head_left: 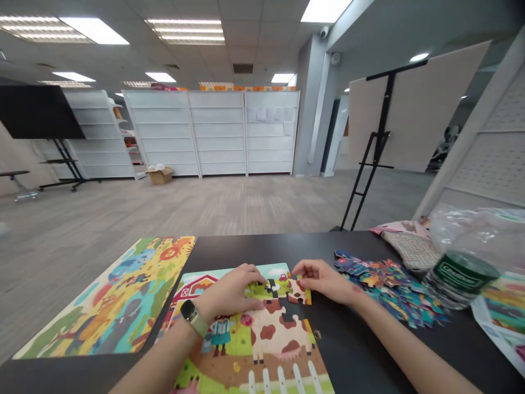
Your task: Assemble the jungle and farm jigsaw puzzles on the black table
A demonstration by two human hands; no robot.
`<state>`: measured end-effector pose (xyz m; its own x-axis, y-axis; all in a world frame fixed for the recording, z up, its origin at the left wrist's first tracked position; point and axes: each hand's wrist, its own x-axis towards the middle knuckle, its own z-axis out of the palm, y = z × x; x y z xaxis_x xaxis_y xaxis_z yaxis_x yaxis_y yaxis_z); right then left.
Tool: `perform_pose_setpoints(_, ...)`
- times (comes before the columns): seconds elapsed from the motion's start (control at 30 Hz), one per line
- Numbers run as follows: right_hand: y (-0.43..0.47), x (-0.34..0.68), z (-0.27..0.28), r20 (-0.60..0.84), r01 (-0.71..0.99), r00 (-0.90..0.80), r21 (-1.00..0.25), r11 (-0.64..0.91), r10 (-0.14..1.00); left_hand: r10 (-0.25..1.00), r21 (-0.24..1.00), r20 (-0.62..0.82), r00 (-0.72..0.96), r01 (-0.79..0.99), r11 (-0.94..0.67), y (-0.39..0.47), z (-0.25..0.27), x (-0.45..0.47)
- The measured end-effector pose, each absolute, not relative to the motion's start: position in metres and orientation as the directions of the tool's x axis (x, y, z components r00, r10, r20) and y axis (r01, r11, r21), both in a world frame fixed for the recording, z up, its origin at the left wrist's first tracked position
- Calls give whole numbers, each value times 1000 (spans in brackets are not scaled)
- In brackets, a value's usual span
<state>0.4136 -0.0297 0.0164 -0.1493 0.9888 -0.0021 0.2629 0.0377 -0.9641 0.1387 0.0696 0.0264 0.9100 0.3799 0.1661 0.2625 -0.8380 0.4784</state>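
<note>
A farm jigsaw puzzle (229, 361) lies mostly assembled on the dark table, with a brown-and-white cow, a barn and a white fence. Dark gaps show at the cow's upper body. My right hand (324, 280) pinches a puzzle piece (298, 293) with brown cow patches, at the puzzle's upper right edge. From the left, my left hand (233, 293) rests over the puzzle, thumb and fingers apart. Its fingertips touch the puzzle beside a black-and-white patch (273, 287). A small loose piece (317, 334) lies just off the right edge.
Left of the puzzle lies an animal picture board (118, 301). A heap of loose puzzle pieces (389, 284) is at the right, near a large clear bottle (461, 279), a patterned pouch (410, 246) and a printed sheet (502, 323). An easel-like stand (371, 164) is beyond the table.
</note>
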Motion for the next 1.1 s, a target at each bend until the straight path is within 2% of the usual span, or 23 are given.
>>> perform_pose_setpoints(0.23, -29, 417, 13, -14, 256, -177, -966, 32, 984, 401, 520, 189, 896, 255, -815, 61, 23, 147)
perform_pose_setpoints(0.4, -32, 414, 14, -100, 203, -231, -978, -53, 968, 322, 421, 196, 926, 217, -881, 55, 24, 151)
perform_pose_setpoints(0.57, -33, 410, 13, -112, 176, -187, -981, -79, 976, 308, 348, 207, 929, 224, -910, 52, 18, 154)
perform_pose_setpoints(0.77, -31, 414, 11, -112, 218, -166, -973, -74, 980, 409, 450, 225, 885, 278, -849, 55, 10, 158)
perform_pose_setpoints(0.87, -30, 414, 10, -119, 239, -160, -968, -79, 980, 420, 501, 245, 874, 257, -826, 57, 7, 158)
perform_pose_setpoints(0.93, -30, 409, 11, -127, 279, -171, -957, -76, 977, 421, 521, 254, 871, 243, -818, 59, 6, 158)
perform_pose_setpoints(1.0, -31, 400, 13, -105, 401, -166, -916, -30, 981, 426, 538, 264, 865, 234, -810, 59, 4, 158)
perform_pose_setpoints(1.1, -36, 383, 19, 40, 660, -119, -743, 109, 992, 441, 548, 282, 852, 234, -803, 60, 2, 159)
